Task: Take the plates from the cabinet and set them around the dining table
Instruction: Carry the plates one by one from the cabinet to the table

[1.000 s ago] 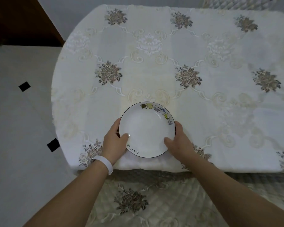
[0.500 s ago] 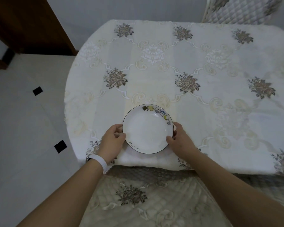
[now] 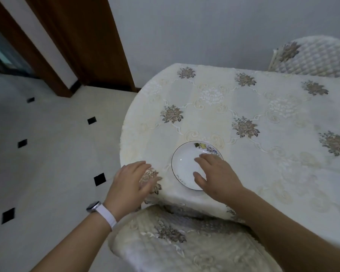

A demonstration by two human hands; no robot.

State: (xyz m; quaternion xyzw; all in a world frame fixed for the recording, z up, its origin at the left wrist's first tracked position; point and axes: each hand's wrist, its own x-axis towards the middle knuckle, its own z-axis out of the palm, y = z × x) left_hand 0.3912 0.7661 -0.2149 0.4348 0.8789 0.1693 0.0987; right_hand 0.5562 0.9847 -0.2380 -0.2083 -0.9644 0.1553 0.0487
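Now lying flat on the floral-clothed worktop (image 3: pixel 283 118): white plate (image 3: pixel 185 161). Over plate, right grip (image 3: pixel 218 175), fingers apart, holding nothing; left of plate, left grip (image 3: pixel 130 183), likewise spread and empty.

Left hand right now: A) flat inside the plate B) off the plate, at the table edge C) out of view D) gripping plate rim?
B: the left hand is spread at the table edge, left of the plate with cloth showing between them.

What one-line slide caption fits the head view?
A white plate sits near the edge of the cloth-covered table, right hand open over it, left hand open beside it.
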